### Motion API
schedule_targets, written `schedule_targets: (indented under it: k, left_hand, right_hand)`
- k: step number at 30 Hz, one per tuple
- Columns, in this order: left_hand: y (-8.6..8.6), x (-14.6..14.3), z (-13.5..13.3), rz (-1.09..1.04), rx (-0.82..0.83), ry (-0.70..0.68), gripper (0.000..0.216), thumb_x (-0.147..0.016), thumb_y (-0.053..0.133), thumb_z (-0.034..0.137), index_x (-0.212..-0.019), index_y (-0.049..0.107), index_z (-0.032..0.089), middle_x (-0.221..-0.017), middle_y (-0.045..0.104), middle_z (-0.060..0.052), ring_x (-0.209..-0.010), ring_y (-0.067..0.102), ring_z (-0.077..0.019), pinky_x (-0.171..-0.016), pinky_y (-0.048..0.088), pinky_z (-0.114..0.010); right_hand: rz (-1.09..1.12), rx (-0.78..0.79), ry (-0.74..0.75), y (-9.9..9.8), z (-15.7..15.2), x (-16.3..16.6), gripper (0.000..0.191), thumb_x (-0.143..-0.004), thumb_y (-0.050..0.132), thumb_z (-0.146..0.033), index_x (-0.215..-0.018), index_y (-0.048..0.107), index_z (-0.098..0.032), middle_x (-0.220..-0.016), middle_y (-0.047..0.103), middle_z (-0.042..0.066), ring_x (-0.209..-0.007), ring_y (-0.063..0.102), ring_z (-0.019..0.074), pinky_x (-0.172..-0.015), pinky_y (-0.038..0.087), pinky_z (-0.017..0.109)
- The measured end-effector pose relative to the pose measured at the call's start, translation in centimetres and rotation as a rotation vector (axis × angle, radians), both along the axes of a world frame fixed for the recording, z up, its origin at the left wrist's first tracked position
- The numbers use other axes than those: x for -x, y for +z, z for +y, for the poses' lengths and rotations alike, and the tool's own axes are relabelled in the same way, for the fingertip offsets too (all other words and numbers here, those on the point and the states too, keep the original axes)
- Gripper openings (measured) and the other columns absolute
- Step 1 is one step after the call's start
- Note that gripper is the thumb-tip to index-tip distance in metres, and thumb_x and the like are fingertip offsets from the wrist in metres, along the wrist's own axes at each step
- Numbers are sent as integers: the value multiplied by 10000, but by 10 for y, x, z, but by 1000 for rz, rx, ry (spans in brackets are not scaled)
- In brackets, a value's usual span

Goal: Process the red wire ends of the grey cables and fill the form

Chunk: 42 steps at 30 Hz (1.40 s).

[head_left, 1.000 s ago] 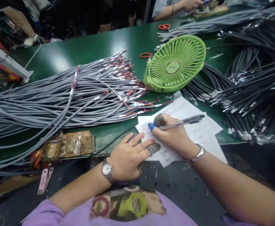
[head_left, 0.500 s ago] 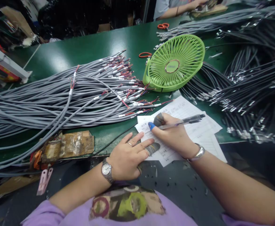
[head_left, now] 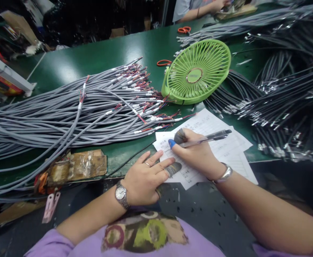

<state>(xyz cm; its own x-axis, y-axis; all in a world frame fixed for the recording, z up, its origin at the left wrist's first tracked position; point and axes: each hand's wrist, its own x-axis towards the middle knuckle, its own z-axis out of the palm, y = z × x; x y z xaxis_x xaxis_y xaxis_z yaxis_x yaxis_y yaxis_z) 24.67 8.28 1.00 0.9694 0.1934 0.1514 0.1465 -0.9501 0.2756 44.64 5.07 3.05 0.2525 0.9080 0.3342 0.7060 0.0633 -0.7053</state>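
Note:
My right hand (head_left: 196, 153) is closed on a pen (head_left: 212, 137), its tip down on white printed sheets of paper (head_left: 226, 146) at the table's near edge. That hand's fingertips wear blue and grey finger covers. My left hand (head_left: 145, 178) lies flat with fingers spread, pressing on the papers' left corner. It wears a ring, a grey finger cover and a wristwatch. A silver bracelet sits on my right wrist.
A large bundle of grey cables (head_left: 65, 110) with red wire ends covers the green table (head_left: 105, 53) at left. A green desk fan (head_left: 196, 73) stands behind the papers. Black cables (head_left: 284, 96) pile at right. Orange scissors (head_left: 184, 29) and another person's arms (head_left: 196, 12) are at the far edge.

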Motion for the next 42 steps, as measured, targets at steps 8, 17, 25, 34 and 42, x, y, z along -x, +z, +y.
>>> schedule_targets:
  k: [8, 17, 25, 34, 42]
  left_hand:
    - [-1, 0, 0, -16, 1, -4, 618, -658, 528, 187, -1276, 555, 206, -1464, 459, -14, -1405, 316, -274, -1118, 246, -467]
    - [-1, 0, 0, 13, 16, -6, 638, -659, 540, 193, -1297, 540, 212, -1474, 448, -23, -1413, 296, -278, -1123, 246, -475]
    - [0, 0, 0, 21, 29, -5, 600, -659, 544, 197, -1258, 571, 213, -1474, 446, -26, -1410, 304, -284, -1121, 254, -478]
    - [0, 0, 0, -13, 32, 2, 638, -664, 534, 187, -1301, 539, 213, -1466, 457, -16, -1404, 318, -278, -1126, 246, -467]
    - [0, 0, 0, 2, 21, 0, 612, -672, 538, 195, -1283, 553, 215, -1464, 461, -17, -1404, 317, -280, -1123, 247, -469]
  right_hand:
    - [-1, -13, 2, -1, 1, 0, 179, -722, 540, -180, -610, 415, -239, -531, 472, -45, -498, 439, 126, -499, 344, 262]
    - [22, 9, -6, 0, 0, 0, 164, -727, 548, -205, -614, 433, -238, -538, 485, -39, -510, 449, 132, -508, 356, 269]
    - [22, 16, -9, 0, 0, 1, 165, -693, 530, -175, -605, 408, -243, -526, 467, -45, -499, 425, 129, -500, 349, 269]
    - [17, 8, -34, 2, 0, 0, 179, -734, 547, -227, -613, 416, -241, -535, 482, -39, -506, 442, 131, -506, 351, 272]
    - [26, -1, -24, 0, 0, 0, 176, -715, 541, -206, -604, 409, -242, -530, 471, -42, -503, 430, 129, -500, 349, 270]
